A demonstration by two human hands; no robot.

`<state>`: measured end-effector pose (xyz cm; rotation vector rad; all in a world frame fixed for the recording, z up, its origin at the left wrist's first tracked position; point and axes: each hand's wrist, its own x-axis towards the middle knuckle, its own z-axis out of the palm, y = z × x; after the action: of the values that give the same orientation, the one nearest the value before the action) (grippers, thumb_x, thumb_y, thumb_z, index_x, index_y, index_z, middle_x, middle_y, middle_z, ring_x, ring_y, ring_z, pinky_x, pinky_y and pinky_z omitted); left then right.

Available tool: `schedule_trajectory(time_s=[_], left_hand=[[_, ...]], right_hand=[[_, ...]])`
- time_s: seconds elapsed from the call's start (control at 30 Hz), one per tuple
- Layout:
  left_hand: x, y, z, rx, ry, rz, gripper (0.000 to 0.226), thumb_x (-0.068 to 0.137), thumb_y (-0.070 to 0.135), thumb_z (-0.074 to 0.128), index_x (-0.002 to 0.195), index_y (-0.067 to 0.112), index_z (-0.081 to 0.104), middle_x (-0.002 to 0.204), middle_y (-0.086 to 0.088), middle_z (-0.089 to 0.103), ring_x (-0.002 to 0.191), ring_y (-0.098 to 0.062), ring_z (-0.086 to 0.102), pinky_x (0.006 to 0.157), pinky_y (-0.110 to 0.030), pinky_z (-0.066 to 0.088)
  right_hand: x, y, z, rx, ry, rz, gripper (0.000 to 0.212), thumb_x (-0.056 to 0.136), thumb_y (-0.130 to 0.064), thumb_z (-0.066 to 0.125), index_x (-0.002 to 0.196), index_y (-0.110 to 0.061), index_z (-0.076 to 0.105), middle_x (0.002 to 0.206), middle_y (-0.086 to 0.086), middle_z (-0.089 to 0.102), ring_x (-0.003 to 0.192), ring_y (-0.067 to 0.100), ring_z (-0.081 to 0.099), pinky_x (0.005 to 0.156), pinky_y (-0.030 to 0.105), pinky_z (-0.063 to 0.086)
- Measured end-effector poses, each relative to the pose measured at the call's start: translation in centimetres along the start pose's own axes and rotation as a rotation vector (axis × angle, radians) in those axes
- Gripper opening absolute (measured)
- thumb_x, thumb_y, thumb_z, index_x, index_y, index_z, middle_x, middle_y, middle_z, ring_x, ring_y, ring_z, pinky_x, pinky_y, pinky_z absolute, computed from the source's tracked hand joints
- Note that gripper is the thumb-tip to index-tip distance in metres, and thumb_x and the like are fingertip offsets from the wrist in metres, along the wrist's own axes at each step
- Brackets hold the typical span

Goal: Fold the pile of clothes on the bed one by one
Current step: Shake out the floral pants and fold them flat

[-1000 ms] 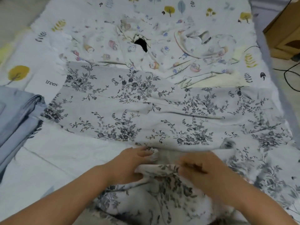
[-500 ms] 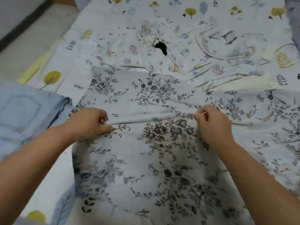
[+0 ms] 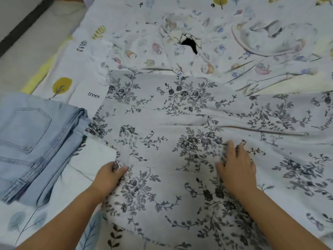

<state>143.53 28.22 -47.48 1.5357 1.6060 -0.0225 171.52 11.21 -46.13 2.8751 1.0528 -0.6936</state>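
The left hand (image 3: 108, 175) pinches the floral garment's (image 3: 180, 112) left edge; the right hand (image 3: 237, 166) presses flat on it, fingers straight; folded jeans (image 3: 36, 141) lie near the bed's (image 3: 75, 65) left edge.

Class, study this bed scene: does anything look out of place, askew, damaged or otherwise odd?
Little stands out. The cartoon-print garment at the far side lies rumpled and unfolded, with a dark opening whose nature is unclear. The jeans lie folded on the left.
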Motion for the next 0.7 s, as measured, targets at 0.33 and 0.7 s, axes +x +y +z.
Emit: schedule_trajectory(time_s=[0.33,0.7], left_hand=[[1.2,-4.2,-11.9,0.52,0.421,-0.011,0.024,0.088,0.02,0.06,0.076,0.011,0.042,0.068,-0.023,0.057,0.061,-0.038,0.056,0.061,-0.046,0.051],[-1.3,-1.6,1.1,0.977,-0.009,0.672,0.073,0.088,0.063,-0.003,0.149,0.022,-0.003,0.156,-0.012,-0.002,0.141,-0.037,-0.003,0.112,-0.052,0.006]], right_hand=[[-4.0,-4.9,2.2,-0.052,-0.07,-0.242,0.062,0.098,-0.046,0.029,0.15,-0.022,0.005,0.157,0.009,0.002,0.145,0.024,0.003,0.115,0.038,0.014],[-7.2,-5.2,7.9,-0.098,-0.151,-0.028,0.084,0.053,-0.06,-0.049,0.13,-0.024,-0.045,0.136,0.011,-0.047,0.127,0.032,-0.04,0.11,0.057,-0.009]])
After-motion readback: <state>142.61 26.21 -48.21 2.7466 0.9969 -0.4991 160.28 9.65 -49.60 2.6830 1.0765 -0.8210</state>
